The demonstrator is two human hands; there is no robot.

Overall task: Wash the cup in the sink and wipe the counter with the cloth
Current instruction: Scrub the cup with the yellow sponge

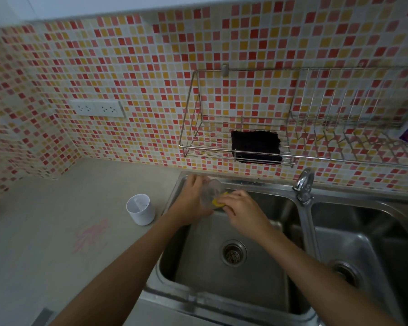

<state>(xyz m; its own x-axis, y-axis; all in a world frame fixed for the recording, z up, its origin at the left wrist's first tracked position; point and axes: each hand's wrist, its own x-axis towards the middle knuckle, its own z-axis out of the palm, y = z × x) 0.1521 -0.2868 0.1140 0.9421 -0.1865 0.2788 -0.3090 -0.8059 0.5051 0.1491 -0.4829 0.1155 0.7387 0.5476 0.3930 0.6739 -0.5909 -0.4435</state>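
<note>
my left grip (193, 198) wraps clear cup (211, 191) over sink (233, 274) | right grip (243, 208) pinches yellow sponge (218, 202) at cup mouth | risk: wet cup slips, drops below grips | cloth (256, 147) on rack above, desk (57, 231) unwiped

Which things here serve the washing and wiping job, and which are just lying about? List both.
In use:
- clear cup, in the left hand
- yellow sponge, under the right hand
- sink
- tap
- dark cloth on the wire rack
- counter with pink marks

Lying about:
- white holder
- wall sockets
</note>
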